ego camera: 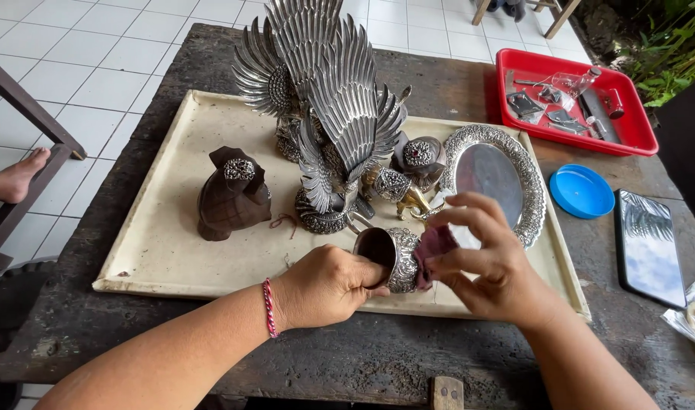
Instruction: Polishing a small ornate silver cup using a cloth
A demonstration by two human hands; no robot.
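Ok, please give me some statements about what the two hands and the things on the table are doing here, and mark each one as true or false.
1. The left hand holds a small silver-decorated cup lying on its side. True.
2. The right hand presses a dark reddish cloth against the cup. True.
3. The blue lid lies inside the red tray. False: it lies on the wooden table, beside that tray.
4. The oval silver platter is stacked on top of the winged silver figure. False: it lies flat on the cream board, right of the figure.
5. A pink cord bracelet is on the left wrist. True.
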